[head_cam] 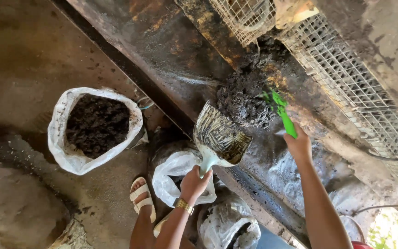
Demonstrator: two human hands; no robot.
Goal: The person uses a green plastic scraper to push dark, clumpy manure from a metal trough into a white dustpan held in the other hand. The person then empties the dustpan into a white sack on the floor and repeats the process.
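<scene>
My left hand (194, 182) grips the handle of a dirty pale dustpan (219, 138), held up against the edge of a dark, wet slanted tray (171, 55). My right hand (299, 146) holds a green hand brush (282, 113) whose head rests in a heap of dark manure (245, 99) on the tray, just right of the dustpan's mouth. A gold watch sits on my left wrist.
A white sack (70, 154) full of dark manure stands open on the concrete floor at left. Below the dustpan are an open white bag (171, 173) and another sack (229, 221). Wire mesh cages (346, 78) run above the tray. My sandalled foot (143, 198) is beside the bags.
</scene>
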